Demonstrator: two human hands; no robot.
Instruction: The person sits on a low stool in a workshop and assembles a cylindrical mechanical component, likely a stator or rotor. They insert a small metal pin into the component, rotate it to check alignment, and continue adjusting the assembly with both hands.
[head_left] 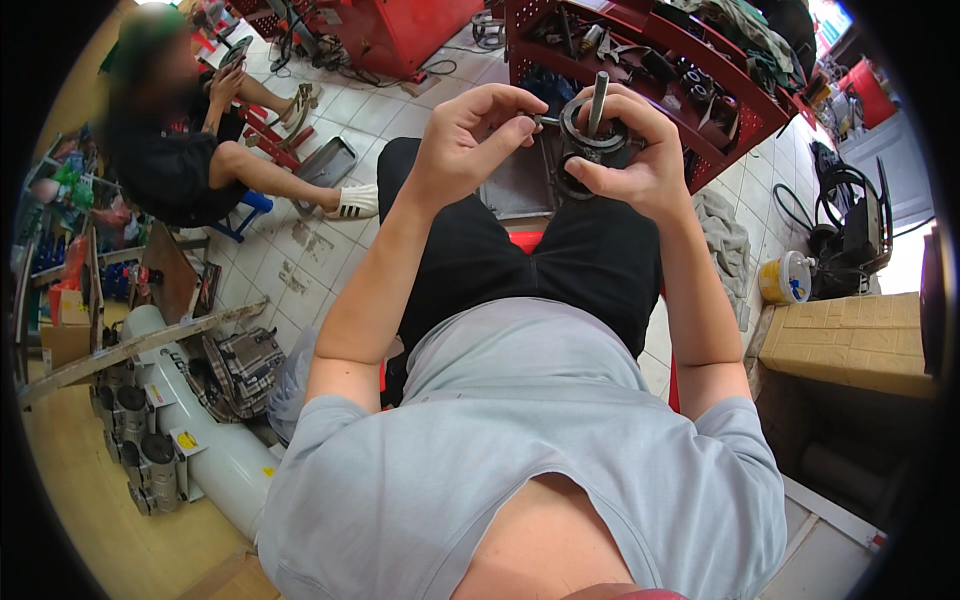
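Observation:
Above my lap, my right hand [645,150] is wrapped round a dark round metal housing [598,155] with a ring-shaped rim. A grey metal shaft [599,105] stands up out of its middle, slightly tilted. At its left side my left hand [475,140] has thumb and fingers pinched together on a small thin metal pin [547,121]. The pin points toward the rim of the housing; whether it enters the housing I cannot tell. Below both hands, a grey metal tray [515,192] shows between my knees.
A red tool cart [725,145] full of tools and parts stands ahead to the right. At the left another person [170,150] sits on a blue stool [243,215]. A white bucket [785,277] and a yellow-wrapped box [850,342] are at the right.

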